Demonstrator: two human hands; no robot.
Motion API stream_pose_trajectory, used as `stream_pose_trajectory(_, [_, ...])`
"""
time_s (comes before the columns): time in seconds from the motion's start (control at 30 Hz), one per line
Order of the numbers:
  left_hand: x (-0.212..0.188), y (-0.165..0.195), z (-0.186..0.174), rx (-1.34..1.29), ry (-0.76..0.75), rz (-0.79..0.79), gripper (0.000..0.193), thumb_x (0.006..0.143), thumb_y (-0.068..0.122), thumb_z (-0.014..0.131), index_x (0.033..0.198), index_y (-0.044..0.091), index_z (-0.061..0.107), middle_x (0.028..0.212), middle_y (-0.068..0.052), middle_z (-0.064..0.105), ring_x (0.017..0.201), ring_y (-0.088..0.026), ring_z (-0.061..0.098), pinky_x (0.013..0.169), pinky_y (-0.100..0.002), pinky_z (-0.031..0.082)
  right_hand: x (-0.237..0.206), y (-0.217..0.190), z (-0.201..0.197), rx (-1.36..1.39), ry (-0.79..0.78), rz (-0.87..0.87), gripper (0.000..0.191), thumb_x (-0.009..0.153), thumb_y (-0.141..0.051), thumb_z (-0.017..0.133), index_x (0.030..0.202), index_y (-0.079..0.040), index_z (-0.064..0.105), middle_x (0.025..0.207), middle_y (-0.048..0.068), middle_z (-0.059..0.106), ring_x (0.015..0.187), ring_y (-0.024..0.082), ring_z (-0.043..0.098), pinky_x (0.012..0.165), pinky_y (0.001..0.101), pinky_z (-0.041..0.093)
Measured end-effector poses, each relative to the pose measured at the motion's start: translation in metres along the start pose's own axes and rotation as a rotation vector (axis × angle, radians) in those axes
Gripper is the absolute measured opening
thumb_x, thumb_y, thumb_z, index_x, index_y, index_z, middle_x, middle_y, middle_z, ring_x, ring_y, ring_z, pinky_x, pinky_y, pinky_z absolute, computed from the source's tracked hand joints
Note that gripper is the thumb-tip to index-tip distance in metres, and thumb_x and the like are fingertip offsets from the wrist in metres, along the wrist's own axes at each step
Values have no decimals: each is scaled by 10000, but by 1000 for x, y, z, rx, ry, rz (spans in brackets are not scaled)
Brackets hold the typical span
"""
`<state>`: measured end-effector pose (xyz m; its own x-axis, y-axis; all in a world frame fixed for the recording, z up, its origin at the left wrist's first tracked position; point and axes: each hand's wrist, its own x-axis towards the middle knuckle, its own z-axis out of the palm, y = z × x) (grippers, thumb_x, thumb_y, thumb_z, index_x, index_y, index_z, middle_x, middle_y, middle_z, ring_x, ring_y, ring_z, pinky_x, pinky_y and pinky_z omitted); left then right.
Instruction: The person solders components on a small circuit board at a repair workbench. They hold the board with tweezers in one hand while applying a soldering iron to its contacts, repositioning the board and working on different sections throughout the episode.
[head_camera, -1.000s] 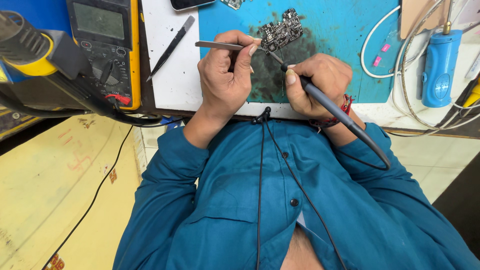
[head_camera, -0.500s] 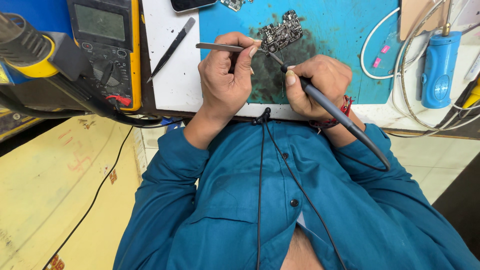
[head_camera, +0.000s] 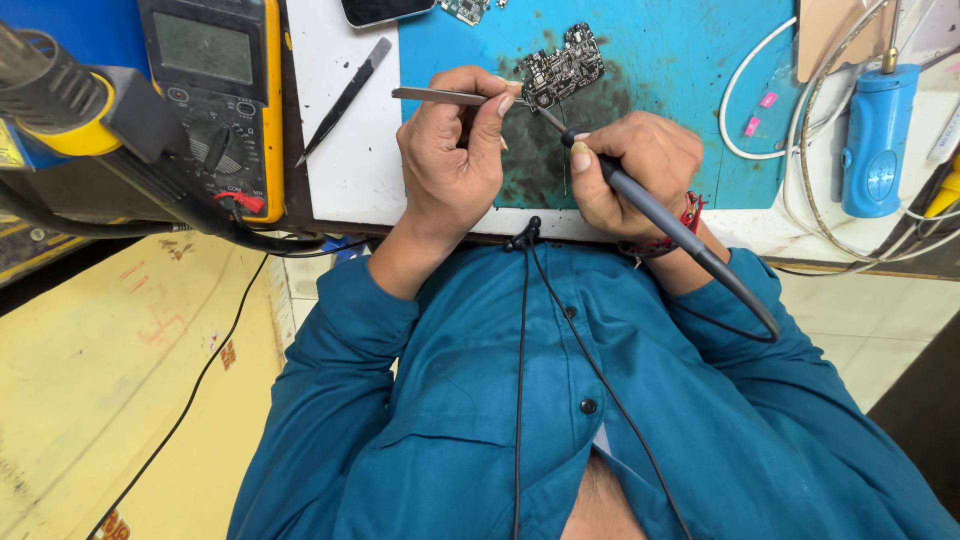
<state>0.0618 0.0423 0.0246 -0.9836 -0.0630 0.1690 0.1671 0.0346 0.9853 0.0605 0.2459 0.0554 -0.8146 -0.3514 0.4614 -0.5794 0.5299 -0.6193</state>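
A small dark circuit board (head_camera: 562, 72) lies on a blue work mat (head_camera: 660, 60) with a scorched dark patch. My left hand (head_camera: 452, 150) pinches metal tweezers (head_camera: 440, 96) whose tips reach the board's near edge. My right hand (head_camera: 640, 160) grips a grey soldering iron (head_camera: 660, 225) like a pen, its tip touching the same edge of the board. The iron's cable curves down over my right sleeve.
A yellow multimeter (head_camera: 215, 95) with probe leads stands at the left beside a yellow-and-black tool handle (head_camera: 55, 95). A black spudger (head_camera: 345, 98) lies on the white sheet. A blue cylindrical tool (head_camera: 878, 140) and white cables (head_camera: 760, 100) sit at the right. A phone (head_camera: 385, 10) lies at the top.
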Motion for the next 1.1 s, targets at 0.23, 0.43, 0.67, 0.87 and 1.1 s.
stream_pose_trajectory(0.23, [1,0,0,1,0,2,98,1091,16,649,1167,25,588,1051,-93,768,735,-74,685,591,-189,554,0,-1,0,0,4,3,121,1002,-62,723,922,-23,641,805,112,700,638,258,637,597,364,476])
stream_pose_trajectory(0.43, [0,0,-1,5,1,3,93,1092,13,649,1166,22,592,1051,-93,765,695,-65,688,597,-191,557,1,0,0,5,4,0,115,998,-54,715,919,-25,636,803,110,695,647,262,640,561,343,479])
stream_pose_trajectory(0.67, [1,0,0,9,1,6,95,1090,11,648,1164,22,590,1047,-92,767,736,-76,685,594,-191,551,1,-1,0,8,5,8,122,978,-48,721,898,-25,632,774,106,684,625,261,628,589,369,470])
stream_pose_trajectory(0.87, [1,0,0,18,2,1,99,1086,9,652,1163,21,591,1035,-94,768,735,-73,685,595,-189,553,1,0,1,9,3,8,122,986,-49,721,910,-24,629,793,108,691,643,264,637,573,353,474])
stream_pose_trajectory(1.1, [1,0,-1,9,0,8,103,1090,10,651,1168,23,586,1045,-95,769,734,-73,698,597,-189,560,1,0,0,11,-3,9,119,980,-52,721,905,-27,632,783,105,688,634,261,633,596,369,473])
